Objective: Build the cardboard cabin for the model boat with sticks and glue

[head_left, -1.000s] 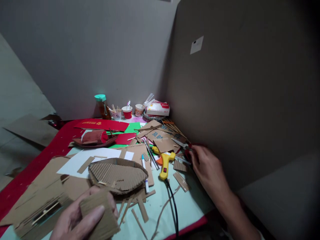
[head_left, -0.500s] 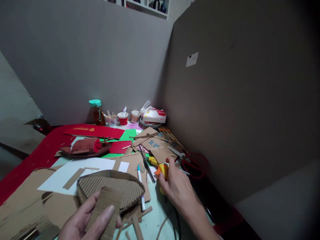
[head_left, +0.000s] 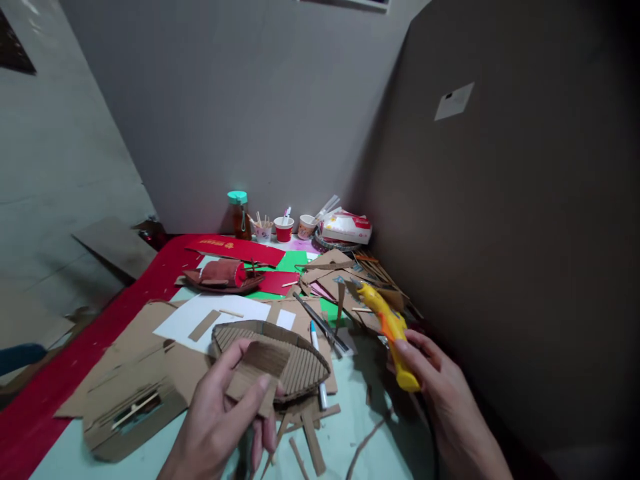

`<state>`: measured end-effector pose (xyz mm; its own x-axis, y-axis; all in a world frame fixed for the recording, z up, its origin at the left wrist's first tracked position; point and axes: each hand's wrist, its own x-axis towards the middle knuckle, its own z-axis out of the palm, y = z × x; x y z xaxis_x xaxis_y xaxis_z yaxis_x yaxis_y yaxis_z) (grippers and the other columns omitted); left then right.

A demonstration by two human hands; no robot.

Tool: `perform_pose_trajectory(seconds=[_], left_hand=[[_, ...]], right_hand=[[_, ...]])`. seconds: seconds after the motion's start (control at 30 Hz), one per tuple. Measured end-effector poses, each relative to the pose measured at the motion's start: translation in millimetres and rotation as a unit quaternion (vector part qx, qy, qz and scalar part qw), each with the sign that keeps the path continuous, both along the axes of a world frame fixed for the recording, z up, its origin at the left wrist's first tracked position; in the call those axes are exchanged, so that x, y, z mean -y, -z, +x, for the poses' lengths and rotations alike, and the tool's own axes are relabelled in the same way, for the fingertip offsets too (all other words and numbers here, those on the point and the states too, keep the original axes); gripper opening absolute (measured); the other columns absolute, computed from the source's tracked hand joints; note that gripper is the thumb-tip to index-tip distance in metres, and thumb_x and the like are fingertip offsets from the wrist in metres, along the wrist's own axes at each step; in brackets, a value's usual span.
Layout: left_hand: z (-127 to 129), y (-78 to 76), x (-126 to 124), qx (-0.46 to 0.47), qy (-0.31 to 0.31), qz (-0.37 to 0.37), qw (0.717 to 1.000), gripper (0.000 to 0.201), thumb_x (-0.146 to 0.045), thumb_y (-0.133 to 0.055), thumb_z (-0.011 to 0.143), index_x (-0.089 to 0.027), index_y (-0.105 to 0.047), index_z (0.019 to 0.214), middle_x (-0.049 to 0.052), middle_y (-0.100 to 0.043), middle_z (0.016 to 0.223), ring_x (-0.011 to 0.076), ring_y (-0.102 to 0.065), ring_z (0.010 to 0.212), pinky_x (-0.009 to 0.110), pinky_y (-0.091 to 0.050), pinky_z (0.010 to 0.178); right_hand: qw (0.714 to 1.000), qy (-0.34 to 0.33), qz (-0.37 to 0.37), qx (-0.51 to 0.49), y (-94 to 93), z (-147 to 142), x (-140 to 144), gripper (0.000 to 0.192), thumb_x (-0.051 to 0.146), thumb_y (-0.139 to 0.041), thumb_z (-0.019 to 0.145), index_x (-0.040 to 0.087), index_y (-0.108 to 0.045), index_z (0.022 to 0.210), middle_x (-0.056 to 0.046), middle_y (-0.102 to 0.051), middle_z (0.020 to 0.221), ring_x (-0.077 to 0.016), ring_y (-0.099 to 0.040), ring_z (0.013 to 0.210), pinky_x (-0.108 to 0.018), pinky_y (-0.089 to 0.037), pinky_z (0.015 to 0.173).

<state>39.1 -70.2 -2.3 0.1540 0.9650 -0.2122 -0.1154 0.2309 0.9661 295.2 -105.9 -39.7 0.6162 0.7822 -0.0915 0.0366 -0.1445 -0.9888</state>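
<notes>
My left hand [head_left: 220, 417] pinches a small piece of corrugated cardboard [head_left: 257, 373], held just above the near edge of a cardboard boat hull [head_left: 273, 350] that lies on the table. My right hand [head_left: 440, 393] grips the handle of a yellow glue gun [head_left: 390, 330], lifted off the table with its orange-tipped nozzle pointing up and away. A blue-capped marker [head_left: 317, 360] lies between the hull and the glue gun.
Cardboard scraps and strips [head_left: 307, 437] litter the pale green mat. A red model boat [head_left: 223, 277] sits further back on red and green paper. Cups [head_left: 283, 229], a teal-capped bottle [head_left: 239, 215] and a tissue pack [head_left: 347, 227] line the wall. A tall cardboard panel [head_left: 500, 220] stands on the right.
My right hand left the red scissors, closed on the yellow glue gun and lifted it off the table. My left hand raised the cardboard piece over the hull.
</notes>
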Motion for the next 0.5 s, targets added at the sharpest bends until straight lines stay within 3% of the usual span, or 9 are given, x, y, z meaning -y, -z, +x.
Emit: perform_pose_trajectory(seconds=[0.1, 0.23, 0.37, 0.5], left_hand=[[0.1, 0.0, -2.6, 0.004, -0.018, -0.011, 1.000, 0.057, -0.043, -0.088, 0.072, -0.020, -0.053, 0.109, -0.002, -0.077, 0.070, 0.0102, -0.060, 0.032, 0.015, -0.043, 0.030], [-1.7, 5.1, -3.5, 0.000, -0.036, -0.008, 0.999, 0.065, -0.040, -0.086, 0.072, -0.024, -0.044, 0.120, -0.006, -0.076, 0.069, 0.0107, -0.058, 0.029, 0.015, -0.041, 0.027], [-6.8, 12.7, -3.4, -0.020, -0.050, -0.010, 0.999, 0.060, -0.039, -0.087, 0.072, -0.025, -0.042, 0.110, -0.003, -0.080, 0.073, 0.0090, -0.056, 0.027, 0.013, -0.037, 0.027], [-12.7, 15.9, -2.2, -0.035, -0.037, -0.005, 0.999, 0.049, -0.045, -0.083, 0.077, -0.021, -0.052, 0.107, -0.002, -0.069, 0.046, 0.0103, -0.052, 0.026, 0.012, -0.033, 0.030]], right_hand=[[1.000, 0.021, 0.006, 0.013, -1.7, 0.6, -3.9, 0.068, 0.069, -0.082, 0.063, 0.020, -0.064, 0.107, -0.008, -0.077, 0.091, -0.0256, -0.075, 0.077, -0.032, -0.061, 0.064], [0.997, 0.030, 0.011, 0.066, 0.6, 0.2, -9.4, 0.064, 0.061, -0.086, 0.054, 0.022, -0.066, 0.100, -0.008, -0.078, 0.092, -0.0302, -0.076, 0.088, -0.036, -0.063, 0.073], [0.991, 0.005, -0.009, 0.131, -0.6, -0.6, -4.7, 0.049, 0.057, -0.084, 0.058, 0.021, -0.074, 0.091, -0.010, -0.079, 0.095, -0.0316, -0.074, 0.088, -0.039, -0.061, 0.080], [0.989, -0.004, -0.002, 0.147, -3.9, -3.9, 9.8, 0.045, 0.062, -0.075, 0.072, 0.023, -0.072, 0.094, -0.009, -0.079, 0.095, -0.0278, -0.073, 0.076, -0.036, -0.061, 0.069]])
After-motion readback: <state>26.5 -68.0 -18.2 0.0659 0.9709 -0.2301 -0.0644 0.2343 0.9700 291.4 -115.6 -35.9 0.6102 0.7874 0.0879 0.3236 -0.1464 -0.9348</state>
